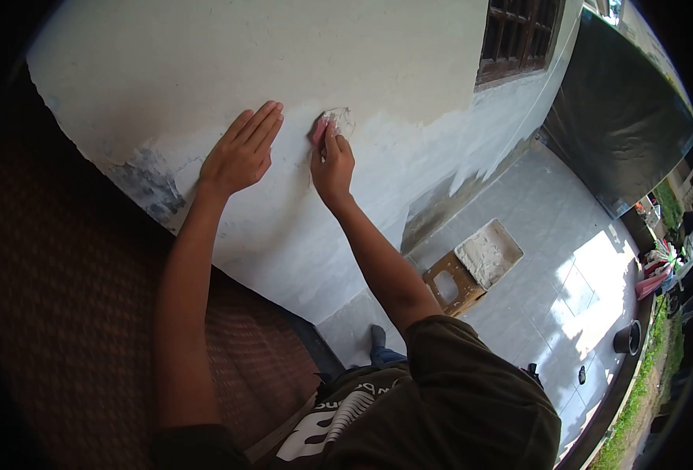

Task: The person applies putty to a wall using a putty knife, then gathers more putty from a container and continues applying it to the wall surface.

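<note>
Right hand (pixel 332 164) fingers grip pink sponge (pixel 319 131), pressed on wall (pixel 299 227) at grey-white paint edge. Left hand (pixel 239 153) flat, fingers open. Best: rub softly, small circles, 1 patch only.

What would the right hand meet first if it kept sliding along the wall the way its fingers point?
The right hand presses a pink tool to the wall; just ahead lies the fresh filler patch. Beyond it, only bare wall, as far as the view shows.
</note>
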`<action>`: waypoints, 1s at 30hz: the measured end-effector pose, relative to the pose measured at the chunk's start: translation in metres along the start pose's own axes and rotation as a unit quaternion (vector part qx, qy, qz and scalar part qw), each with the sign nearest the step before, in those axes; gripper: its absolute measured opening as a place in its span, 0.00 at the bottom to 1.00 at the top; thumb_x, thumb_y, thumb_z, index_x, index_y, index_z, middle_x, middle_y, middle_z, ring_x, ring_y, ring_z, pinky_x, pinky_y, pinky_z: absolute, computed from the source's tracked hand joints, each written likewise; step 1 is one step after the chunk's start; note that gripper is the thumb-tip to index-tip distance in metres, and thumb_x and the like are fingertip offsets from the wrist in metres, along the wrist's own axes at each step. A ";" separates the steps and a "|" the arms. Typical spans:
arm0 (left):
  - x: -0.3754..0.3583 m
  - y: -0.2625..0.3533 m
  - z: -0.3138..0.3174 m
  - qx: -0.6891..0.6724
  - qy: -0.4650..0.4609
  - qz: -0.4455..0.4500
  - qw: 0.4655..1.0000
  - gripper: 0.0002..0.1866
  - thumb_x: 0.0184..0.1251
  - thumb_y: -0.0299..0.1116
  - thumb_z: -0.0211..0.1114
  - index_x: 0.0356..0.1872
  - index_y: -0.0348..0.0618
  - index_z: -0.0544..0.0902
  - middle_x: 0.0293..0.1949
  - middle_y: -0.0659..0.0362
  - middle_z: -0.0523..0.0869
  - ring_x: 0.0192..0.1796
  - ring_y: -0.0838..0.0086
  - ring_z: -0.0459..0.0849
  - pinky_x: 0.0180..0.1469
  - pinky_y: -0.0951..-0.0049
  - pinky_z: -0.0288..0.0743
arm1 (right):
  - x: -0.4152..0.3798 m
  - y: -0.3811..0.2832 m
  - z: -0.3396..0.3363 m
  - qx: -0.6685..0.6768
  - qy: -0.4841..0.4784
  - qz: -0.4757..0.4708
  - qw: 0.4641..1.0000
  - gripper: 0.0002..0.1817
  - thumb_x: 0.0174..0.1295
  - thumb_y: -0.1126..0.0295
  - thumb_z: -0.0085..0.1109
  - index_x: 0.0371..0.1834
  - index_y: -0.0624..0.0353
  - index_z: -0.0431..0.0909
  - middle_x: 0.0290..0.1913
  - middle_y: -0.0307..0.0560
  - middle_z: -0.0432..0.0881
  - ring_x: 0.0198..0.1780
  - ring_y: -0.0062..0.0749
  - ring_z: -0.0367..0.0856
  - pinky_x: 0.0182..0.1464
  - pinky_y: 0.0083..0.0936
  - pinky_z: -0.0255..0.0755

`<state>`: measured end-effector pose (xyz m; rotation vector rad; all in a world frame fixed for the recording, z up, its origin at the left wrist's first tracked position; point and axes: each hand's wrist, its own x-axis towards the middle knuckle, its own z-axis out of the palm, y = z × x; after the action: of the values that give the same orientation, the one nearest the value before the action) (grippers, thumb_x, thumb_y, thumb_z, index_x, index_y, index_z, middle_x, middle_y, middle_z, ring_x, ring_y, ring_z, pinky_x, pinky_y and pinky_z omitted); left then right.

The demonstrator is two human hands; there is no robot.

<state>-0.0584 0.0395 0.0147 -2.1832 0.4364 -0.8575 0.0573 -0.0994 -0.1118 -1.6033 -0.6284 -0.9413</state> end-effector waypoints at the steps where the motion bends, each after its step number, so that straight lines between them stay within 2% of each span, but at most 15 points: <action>1: 0.000 0.000 0.000 -0.010 0.002 -0.005 1.000 0.30 0.67 0.34 0.54 0.71 0.36 0.71 0.77 0.56 0.66 0.81 0.70 0.58 0.82 0.61 0.45 | -0.022 -0.015 -0.003 0.034 -0.035 0.026 0.998 0.33 0.50 0.87 0.61 0.65 0.74 0.72 0.36 0.53 0.78 0.38 0.45 0.79 0.41 0.35 0.76; 3: 0.000 0.000 0.000 -0.018 -0.001 -0.007 1.000 0.30 0.67 0.33 0.54 0.71 0.35 0.71 0.77 0.56 0.66 0.80 0.70 0.58 0.82 0.61 0.45 | -0.065 -0.040 -0.007 0.125 -0.077 0.059 0.987 0.34 0.50 0.88 0.61 0.67 0.70 0.73 0.33 0.51 0.76 0.33 0.42 0.78 0.36 0.34 0.74; 5: 0.000 0.000 -0.002 -0.024 -0.007 -0.007 1.000 0.30 0.67 0.33 0.54 0.71 0.35 0.70 0.77 0.56 0.66 0.80 0.70 0.59 0.82 0.61 0.45 | -0.079 -0.055 -0.021 0.176 -0.055 0.033 0.982 0.32 0.50 0.88 0.60 0.64 0.67 0.77 0.25 0.45 0.72 0.25 0.28 0.73 0.30 0.24 0.71; 7: 0.000 0.000 -0.003 -0.017 -0.002 -0.007 1.000 0.31 0.66 0.32 0.55 0.71 0.35 0.70 0.77 0.56 0.66 0.80 0.70 0.59 0.82 0.61 0.47 | -0.044 -0.054 -0.040 0.163 -0.001 -0.006 0.987 0.30 0.50 0.88 0.60 0.62 0.66 0.79 0.24 0.44 0.72 0.24 0.26 0.72 0.29 0.22 0.71; 9: 0.000 0.000 -0.004 -0.016 -0.003 -0.009 1.000 0.31 0.66 0.32 0.55 0.72 0.36 0.70 0.77 0.56 0.67 0.80 0.70 0.59 0.81 0.61 0.48 | 0.004 -0.029 -0.044 0.107 0.064 -0.078 0.989 0.31 0.50 0.90 0.60 0.62 0.65 0.79 0.25 0.43 0.72 0.24 0.25 0.71 0.27 0.21 0.69; 12: 0.000 0.000 -0.001 -0.020 -0.002 -0.008 1.000 0.31 0.66 0.32 0.55 0.72 0.36 0.70 0.77 0.57 0.67 0.80 0.70 0.59 0.81 0.61 0.49 | 0.061 0.013 -0.042 0.011 0.090 -0.180 0.979 0.30 0.51 0.90 0.63 0.61 0.64 0.80 0.28 0.41 0.71 0.28 0.27 0.72 0.29 0.23 0.69; 15: -0.001 -0.002 0.000 -0.020 -0.003 -0.009 1.000 0.31 0.66 0.32 0.56 0.72 0.37 0.70 0.77 0.57 0.67 0.80 0.69 0.60 0.81 0.60 0.50 | 0.077 0.041 -0.031 -0.063 0.098 -0.232 0.966 0.27 0.52 0.86 0.66 0.59 0.62 0.82 0.28 0.41 0.72 0.32 0.35 0.74 0.37 0.29 0.71; 16: -0.001 -0.001 0.000 -0.020 -0.001 -0.009 1.000 0.31 0.66 0.31 0.56 0.72 0.37 0.70 0.77 0.57 0.67 0.80 0.69 0.60 0.81 0.60 0.49 | 0.070 0.045 -0.025 -0.061 0.098 -0.230 0.966 0.27 0.52 0.86 0.66 0.59 0.62 0.82 0.28 0.41 0.72 0.32 0.35 0.74 0.37 0.29 0.71; 19: 0.000 0.000 -0.002 -0.020 -0.006 -0.013 1.000 0.31 0.66 0.31 0.56 0.72 0.36 0.70 0.77 0.57 0.67 0.80 0.69 0.60 0.81 0.60 0.49 | 0.028 0.037 -0.004 -0.048 0.075 -0.149 0.985 0.29 0.49 0.86 0.67 0.59 0.64 0.81 0.28 0.41 0.73 0.33 0.36 0.75 0.38 0.30 0.70; 21: 0.000 -0.001 -0.005 -0.028 -0.010 -0.019 0.999 0.31 0.66 0.31 0.56 0.72 0.36 0.70 0.76 0.56 0.67 0.80 0.69 0.60 0.81 0.60 0.49 | -0.013 0.018 0.015 0.024 0.062 -0.050 0.997 0.31 0.48 0.86 0.66 0.60 0.64 0.80 0.32 0.44 0.75 0.36 0.38 0.75 0.44 0.33 0.70; 23: 0.001 0.000 -0.007 -0.034 -0.010 -0.023 0.999 0.31 0.65 0.31 0.56 0.71 0.36 0.70 0.76 0.56 0.68 0.80 0.69 0.60 0.81 0.60 0.49 | -0.044 -0.018 0.013 0.132 0.037 0.046 0.989 0.33 0.46 0.88 0.65 0.62 0.64 0.79 0.31 0.44 0.74 0.32 0.36 0.73 0.40 0.27 0.71; 25: -0.001 -0.001 -0.003 -0.041 -0.002 -0.023 0.999 0.31 0.65 0.32 0.56 0.71 0.35 0.70 0.76 0.55 0.67 0.80 0.69 0.60 0.81 0.60 0.48 | -0.063 -0.051 -0.002 0.223 0.034 0.086 0.970 0.33 0.48 0.89 0.61 0.64 0.65 0.79 0.26 0.42 0.71 0.27 0.25 0.70 0.32 0.20 0.69; 27: -0.001 -0.002 -0.002 -0.034 0.000 -0.019 0.999 0.31 0.65 0.32 0.56 0.71 0.34 0.70 0.76 0.55 0.67 0.80 0.69 0.60 0.81 0.60 0.47 | -0.053 -0.062 -0.023 0.225 0.017 0.068 0.972 0.33 0.48 0.89 0.61 0.63 0.66 0.79 0.25 0.42 0.71 0.25 0.23 0.70 0.30 0.19 0.69; 30: 0.000 0.000 -0.006 -0.029 -0.003 -0.020 0.999 0.31 0.65 0.32 0.55 0.71 0.34 0.70 0.76 0.55 0.67 0.80 0.69 0.60 0.82 0.60 0.46 | -0.004 -0.049 -0.040 0.158 0.092 -0.106 0.977 0.30 0.48 0.89 0.62 0.60 0.66 0.81 0.25 0.41 0.69 0.24 0.24 0.68 0.26 0.18 0.66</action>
<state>-0.0627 0.0363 0.0180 -2.2528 0.4211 -0.8695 0.0060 -0.1263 -0.0864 -1.1690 -0.7865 -1.0715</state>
